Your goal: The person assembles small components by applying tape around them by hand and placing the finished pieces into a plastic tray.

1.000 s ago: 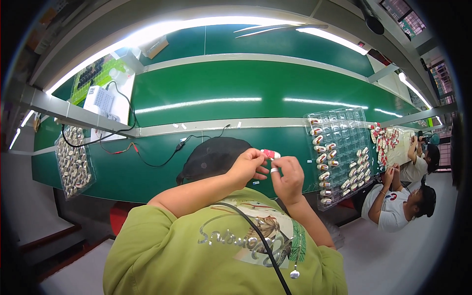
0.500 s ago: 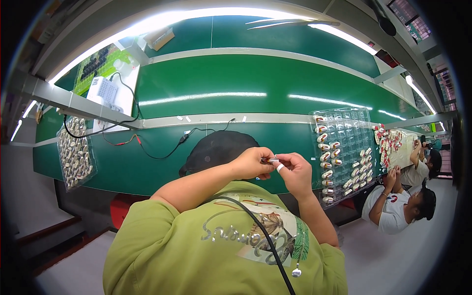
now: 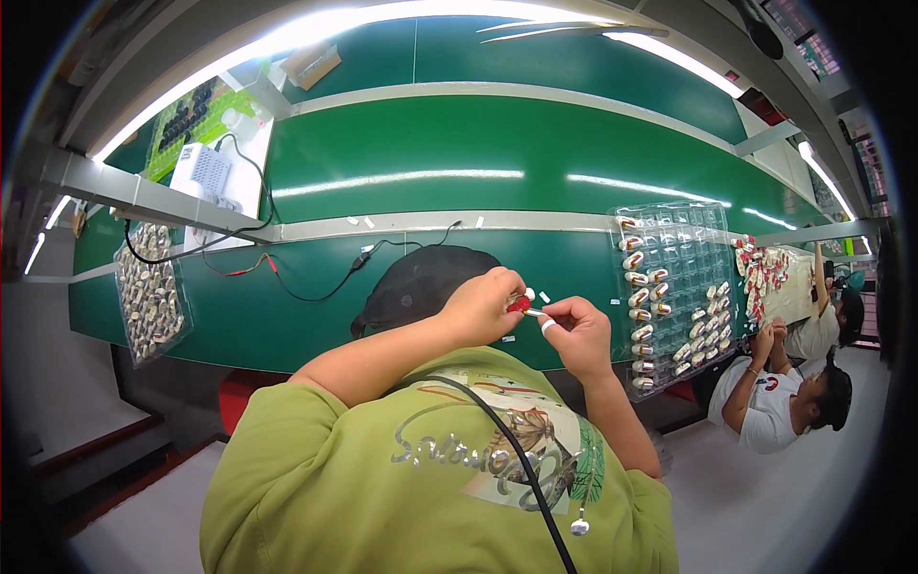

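small red part (image 3: 518,304) in left hand (image 3: 481,308) grip, right hand (image 3: 577,335) touching

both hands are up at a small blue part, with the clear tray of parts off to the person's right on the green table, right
Not quite: the small part is red, not blue. The head view shows the left hand and the right hand pinching it between them. The rest holds: the clear tray of parts lies to the person's right on the green table.

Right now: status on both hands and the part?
Left hand pinching small red part. Right hand pinching white piece beside it, taped finger. Both raised in front of the green bench. Clear parts tray to the right, apart.
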The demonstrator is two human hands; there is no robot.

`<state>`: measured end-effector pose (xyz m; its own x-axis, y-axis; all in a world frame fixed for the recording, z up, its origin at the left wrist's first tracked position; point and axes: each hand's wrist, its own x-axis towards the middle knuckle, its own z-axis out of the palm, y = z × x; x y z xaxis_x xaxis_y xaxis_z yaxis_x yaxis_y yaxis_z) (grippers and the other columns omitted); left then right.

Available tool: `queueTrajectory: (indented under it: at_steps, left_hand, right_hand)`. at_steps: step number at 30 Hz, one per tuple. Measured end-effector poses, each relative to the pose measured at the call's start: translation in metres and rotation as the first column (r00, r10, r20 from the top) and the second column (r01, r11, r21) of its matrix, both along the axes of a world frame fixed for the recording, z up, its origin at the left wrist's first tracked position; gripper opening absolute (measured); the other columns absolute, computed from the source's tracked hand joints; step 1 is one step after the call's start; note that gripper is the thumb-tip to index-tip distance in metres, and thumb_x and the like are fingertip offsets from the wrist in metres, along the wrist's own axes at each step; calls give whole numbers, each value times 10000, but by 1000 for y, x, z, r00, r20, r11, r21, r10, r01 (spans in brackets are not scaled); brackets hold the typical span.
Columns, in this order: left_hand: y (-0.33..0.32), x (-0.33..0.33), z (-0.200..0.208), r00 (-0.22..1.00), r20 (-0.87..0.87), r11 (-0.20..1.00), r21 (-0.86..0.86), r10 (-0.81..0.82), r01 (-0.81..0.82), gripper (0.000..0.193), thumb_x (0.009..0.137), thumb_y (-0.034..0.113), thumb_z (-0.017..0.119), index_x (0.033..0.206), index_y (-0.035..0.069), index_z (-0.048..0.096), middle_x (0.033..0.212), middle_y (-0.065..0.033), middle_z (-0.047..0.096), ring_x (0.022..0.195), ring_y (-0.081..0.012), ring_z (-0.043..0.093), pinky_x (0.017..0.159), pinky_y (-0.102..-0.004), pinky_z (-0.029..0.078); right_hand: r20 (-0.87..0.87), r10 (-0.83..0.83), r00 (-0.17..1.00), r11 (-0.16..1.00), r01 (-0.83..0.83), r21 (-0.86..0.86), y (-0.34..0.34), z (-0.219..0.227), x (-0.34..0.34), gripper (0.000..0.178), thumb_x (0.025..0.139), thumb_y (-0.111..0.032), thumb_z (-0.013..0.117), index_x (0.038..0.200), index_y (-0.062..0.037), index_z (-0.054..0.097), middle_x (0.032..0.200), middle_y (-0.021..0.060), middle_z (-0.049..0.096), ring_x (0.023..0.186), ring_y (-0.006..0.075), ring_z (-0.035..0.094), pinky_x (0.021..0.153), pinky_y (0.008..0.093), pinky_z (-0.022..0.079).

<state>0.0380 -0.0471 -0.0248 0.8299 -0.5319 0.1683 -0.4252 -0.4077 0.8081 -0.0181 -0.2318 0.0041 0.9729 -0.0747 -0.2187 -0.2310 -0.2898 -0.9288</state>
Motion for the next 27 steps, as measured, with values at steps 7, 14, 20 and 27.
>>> queueTrajectory:
  at_steps: [7, 14, 20, 27]
  left_hand:
    - [9, 8, 12, 614, -778, 982, -187, -134, -23, 161, 825, 104, 689, 949, 31, 614, 841, -37, 626, 727, -110, 616, 638, -257, 507]
    - [4, 2, -2, 703, -663, 906, -419, -257, -64, 116, 832, 66, 659, 926, 8, 626, 789, -23, 598, 656, -90, 610, 583, -233, 514]
    - [2, 4, 10, 555, -805, 922, -352, -209, -164, 111, 857, 79, 639, 937, 5, 619, 812, -62, 644, 682, -126, 649, 621, -249, 547]
    - [9, 6, 16, 214, -915, 856, -397, -341, -331, 159, 839, 22, 641, 981, -42, 614, 914, -158, 675, 761, -205, 684, 709, -300, 579]
  right_hand:
    - [151, -22, 988, 995, 7, 101, -2, 4, -12, 105, 755, 45, 679, 853, 17, 652, 873, 66, 617, 764, 102, 615, 672, 219, 519]
    - [111, -73, 991, 956, 38, 291, 0, 3, -15, 111, 774, 69, 662, 872, 20, 641, 923, 84, 614, 797, 118, 616, 708, 225, 527]
    - [245, -65, 967, 984, 22, 176, 2, 5, -14, 125, 755, 61, 675, 864, 11, 639, 896, 87, 629, 783, 125, 616, 674, 237, 506]
    - [547, 195, 814, 943, -2, -334, 6, 15, -10, 179, 656, 32, 709, 799, -47, 636, 803, 93, 654, 734, 239, 635, 635, 317, 496]
